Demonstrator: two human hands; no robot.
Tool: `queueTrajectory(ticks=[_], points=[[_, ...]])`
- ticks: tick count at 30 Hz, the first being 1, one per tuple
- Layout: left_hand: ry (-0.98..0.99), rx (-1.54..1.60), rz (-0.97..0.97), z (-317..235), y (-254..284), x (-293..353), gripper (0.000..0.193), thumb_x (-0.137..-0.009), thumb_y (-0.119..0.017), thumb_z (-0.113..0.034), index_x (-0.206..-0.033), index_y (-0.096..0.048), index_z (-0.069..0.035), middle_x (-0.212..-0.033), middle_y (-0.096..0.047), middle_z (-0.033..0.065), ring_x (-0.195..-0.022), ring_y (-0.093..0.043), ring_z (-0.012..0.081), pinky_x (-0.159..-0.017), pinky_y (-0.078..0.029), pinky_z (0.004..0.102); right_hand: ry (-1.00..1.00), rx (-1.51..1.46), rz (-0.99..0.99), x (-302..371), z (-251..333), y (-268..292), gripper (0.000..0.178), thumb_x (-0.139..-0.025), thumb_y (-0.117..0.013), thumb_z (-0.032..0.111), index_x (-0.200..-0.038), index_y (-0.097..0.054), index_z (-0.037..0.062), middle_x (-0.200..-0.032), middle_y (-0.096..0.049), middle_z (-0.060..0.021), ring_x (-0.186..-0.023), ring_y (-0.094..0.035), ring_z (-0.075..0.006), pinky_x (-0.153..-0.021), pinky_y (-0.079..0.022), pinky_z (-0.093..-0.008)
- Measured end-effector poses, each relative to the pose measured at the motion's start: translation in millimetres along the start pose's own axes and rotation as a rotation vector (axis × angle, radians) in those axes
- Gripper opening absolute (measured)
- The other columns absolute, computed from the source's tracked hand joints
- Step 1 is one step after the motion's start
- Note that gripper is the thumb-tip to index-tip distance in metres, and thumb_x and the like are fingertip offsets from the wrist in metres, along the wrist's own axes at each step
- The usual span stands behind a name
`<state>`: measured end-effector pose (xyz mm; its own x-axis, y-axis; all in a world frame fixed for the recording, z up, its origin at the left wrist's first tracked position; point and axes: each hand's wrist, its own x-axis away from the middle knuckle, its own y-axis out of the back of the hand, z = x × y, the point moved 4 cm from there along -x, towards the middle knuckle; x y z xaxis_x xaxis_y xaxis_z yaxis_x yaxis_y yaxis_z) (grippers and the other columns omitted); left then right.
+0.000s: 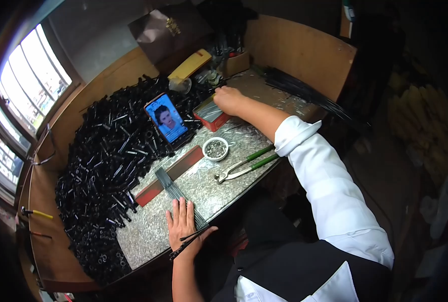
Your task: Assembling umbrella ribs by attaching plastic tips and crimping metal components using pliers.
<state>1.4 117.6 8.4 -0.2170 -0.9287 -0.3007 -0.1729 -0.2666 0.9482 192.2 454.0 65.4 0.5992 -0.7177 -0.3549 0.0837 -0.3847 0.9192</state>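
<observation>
My left hand [184, 224] lies flat with its fingers stretched out, at the near edge of the speckled worktop. Under and beside it runs a row of thin dark rods [173, 190], whose far ends rest across a long red-edged bar [184, 162]. Dark thin strips cross near my left wrist. My right hand [229, 100] reaches to the far side, fingers curled together over the rim of a red box [214, 120] with thin, pale metal pieces inside. What those fingers hold is hidden. A white bowl [215, 149] of small metal bits sits between the bar and the box.
Green-handled pincers [246, 164] lie near the front edge. A phone [166, 120] showing a picture leans on a large heap of black tubular parts [108, 146] at left. Long black rods [304, 90] lie at the back right, below a wooden board [299, 50].
</observation>
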Motion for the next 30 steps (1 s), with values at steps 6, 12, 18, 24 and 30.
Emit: queueTrajectory(ticks=[6, 12, 18, 24, 30], points=[[0.007, -0.061, 0.001, 8, -11, 13, 0.100, -0.063, -0.076, -0.053, -0.137, -0.035, 0.000, -0.146, -0.032, 0.0196, -0.138, -0.023, 0.0392, -0.112, -0.016, 0.0520, 0.102, -0.289, -0.153, 29, 34, 33, 0.011, -0.068, -0.066, 0.002, -0.079, -0.063, -0.0001, -0.095, -0.056, -0.0204, -0.087, -0.061, -0.0367, -0.076, -0.052, -0.0416], [-0.037, 0.521, -0.187, 6, 18, 16, 0.099, -0.072, -0.063, -0.067, -0.137, -0.038, 0.003, -0.143, -0.036, 0.0246, -0.136, -0.028, 0.0396, -0.110, -0.022, 0.0497, 0.230, -0.697, -0.153, 102, 97, 117, 0.030, -0.073, -0.051, -0.008, -0.102, -0.051, -0.0029, -0.098, -0.052, -0.0216, -0.089, -0.057, -0.0383, -0.077, -0.048, -0.0441], [0.046, 1.330, -0.163, -9, 74, 13, 0.028, -0.091, -0.052, -0.002, -0.114, -0.055, 0.014, -0.110, -0.063, 0.0227, -0.104, -0.061, 0.0292, -0.094, -0.045, 0.0367, 0.492, -0.872, -0.247, 149, 135, 190, 0.037, -0.075, -0.052, -0.004, -0.111, -0.048, -0.0039, -0.098, -0.053, -0.0197, -0.085, -0.059, -0.0351, -0.073, -0.049, -0.0417], [0.122, 1.073, -0.392, -27, 111, 12, 0.015, -0.087, -0.058, 0.007, -0.101, -0.063, 0.010, -0.093, -0.068, 0.0153, -0.084, -0.065, 0.0202, -0.078, -0.052, 0.0296, 0.613, -0.863, -0.296, 174, 157, 221, 0.027, -0.076, -0.054, -0.001, -0.103, -0.051, -0.0015, -0.090, -0.050, -0.0152, -0.076, -0.058, -0.0325, -0.065, -0.049, -0.0406], [0.065, 0.960, -0.451, -37, 125, 10, 0.016, -0.087, -0.057, 0.007, -0.102, -0.061, 0.009, -0.093, -0.066, 0.0146, -0.081, -0.064, 0.0204, -0.075, -0.054, 0.0295, 0.640, -0.870, -0.336, 186, 165, 237, 0.018, -0.079, -0.056, 0.004, -0.096, -0.053, 0.0013, -0.086, -0.049, -0.0141, -0.070, -0.058, -0.0317, -0.057, -0.048, -0.0397]])
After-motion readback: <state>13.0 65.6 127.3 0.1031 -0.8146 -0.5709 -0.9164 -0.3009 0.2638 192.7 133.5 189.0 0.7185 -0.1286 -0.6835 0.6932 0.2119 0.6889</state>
